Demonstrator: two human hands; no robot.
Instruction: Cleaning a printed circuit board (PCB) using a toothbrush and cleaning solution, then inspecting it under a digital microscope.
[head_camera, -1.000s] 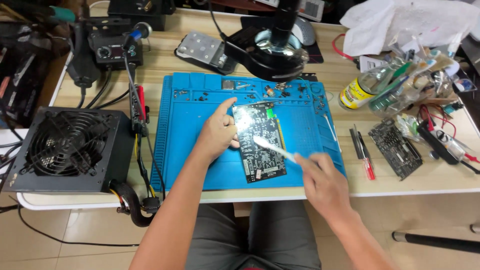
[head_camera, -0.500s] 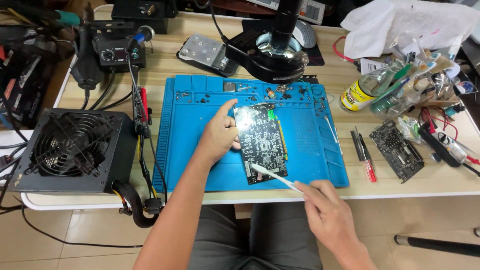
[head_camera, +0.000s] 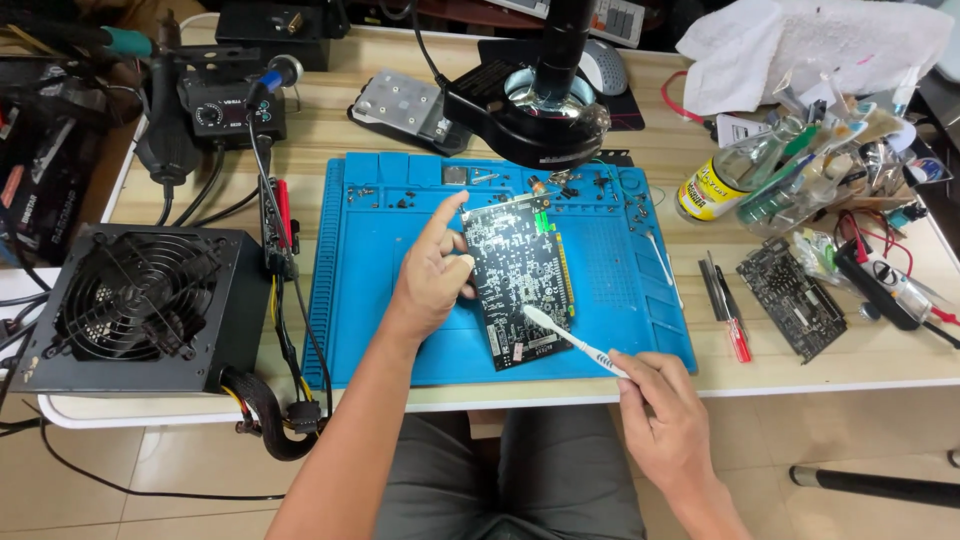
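Far left on the desk (head_camera: 330, 120) sits a black power supply (head_camera: 140, 305) with its fan grille up, cables trailing off its corner toward the blue work mat (head_camera: 365, 300). On that mat the left hand (head_camera: 432, 275) steadies a dark circuit board (head_camera: 515, 280) by its left edge: thumb and curled fingers pressed against the side, index finger stretched up to the top corner. The board lies flat near the mat's middle, solder side up. At its lower end rests the head of a white toothbrush (head_camera: 570, 342), which the right hand (head_camera: 665, 415) holds with fingers closed round the handle, just past the desk's front edge.

Scrubbing well here looks to call for short, light strokes with the bristles flat, and firm pressure from the left hand so the board does not skate. Loose screws scattered along the mat's top trays are well apart from the brush. Further right lie 1 smaller board (head_camera: 792, 298), a yellow-labelled bottle (head_camera: 712, 190) and a clutter of tools.
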